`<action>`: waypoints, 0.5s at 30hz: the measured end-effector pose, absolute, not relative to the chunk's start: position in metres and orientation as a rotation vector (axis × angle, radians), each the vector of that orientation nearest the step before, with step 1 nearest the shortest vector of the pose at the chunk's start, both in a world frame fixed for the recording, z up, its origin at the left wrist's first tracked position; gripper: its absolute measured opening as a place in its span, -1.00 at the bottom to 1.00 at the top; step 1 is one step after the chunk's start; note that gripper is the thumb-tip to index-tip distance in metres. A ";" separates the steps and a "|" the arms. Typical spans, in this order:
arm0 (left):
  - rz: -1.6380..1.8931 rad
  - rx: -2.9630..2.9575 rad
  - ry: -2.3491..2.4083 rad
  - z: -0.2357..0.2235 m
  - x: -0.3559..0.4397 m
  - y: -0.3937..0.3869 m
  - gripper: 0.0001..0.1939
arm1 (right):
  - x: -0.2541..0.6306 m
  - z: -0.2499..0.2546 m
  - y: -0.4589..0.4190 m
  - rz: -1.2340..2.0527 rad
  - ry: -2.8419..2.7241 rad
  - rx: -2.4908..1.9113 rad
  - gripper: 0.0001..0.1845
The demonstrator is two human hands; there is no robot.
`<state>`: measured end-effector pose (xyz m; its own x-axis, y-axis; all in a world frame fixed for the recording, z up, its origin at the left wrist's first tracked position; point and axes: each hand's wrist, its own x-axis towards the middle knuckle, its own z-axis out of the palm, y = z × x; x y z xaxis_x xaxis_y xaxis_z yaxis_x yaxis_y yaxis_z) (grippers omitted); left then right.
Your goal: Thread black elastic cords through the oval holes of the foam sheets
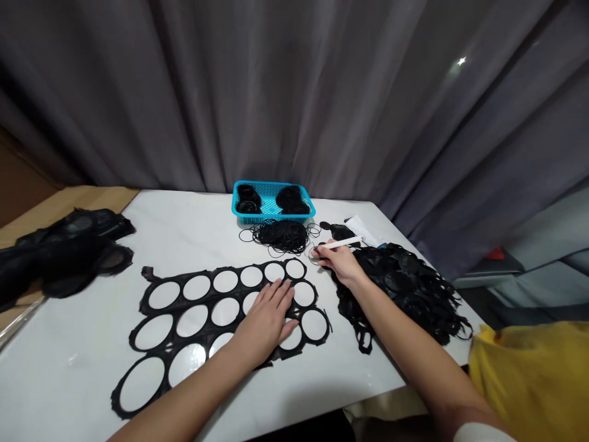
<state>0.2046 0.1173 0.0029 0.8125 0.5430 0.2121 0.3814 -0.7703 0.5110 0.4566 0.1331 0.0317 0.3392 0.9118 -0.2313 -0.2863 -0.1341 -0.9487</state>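
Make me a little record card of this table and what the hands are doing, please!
Left hand: flat on a black sheet with oval holes
Right hand: holding a white pen
Beside right hand: pile of black cut scraps
Farther ahead: loose black rings
Behind them: blue basket with black rings inside

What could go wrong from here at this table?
The right hand grips a white stick right beside thin black rings; its tip might snag them and drag the tangle. The left hand presses a black sheet with round holes; its narrow strips might tear or shift if pushed hard. The heaped black scraps reach toward the table edge, so some could slide off.
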 end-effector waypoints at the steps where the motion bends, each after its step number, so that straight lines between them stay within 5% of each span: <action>1: 0.484 2.554 0.686 0.003 0.204 0.118 -0.45 | 0.461 0.033 0.134 1.199 -0.628 -1.296 -0.72; 10: 0.487 2.520 0.679 0.006 0.205 0.118 -0.47 | 0.441 0.027 0.124 1.415 -0.673 -1.171 -0.67; 15: 0.454 2.529 0.684 0.007 0.205 0.116 -0.46 | 0.427 0.016 0.116 1.191 -1.217 -1.353 -0.77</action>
<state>0.2049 0.1162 0.0068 0.8203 0.5405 0.1869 0.3819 -0.7609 0.5245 0.4265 0.1157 0.0157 0.0388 0.9965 -0.0738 0.0948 -0.0772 -0.9925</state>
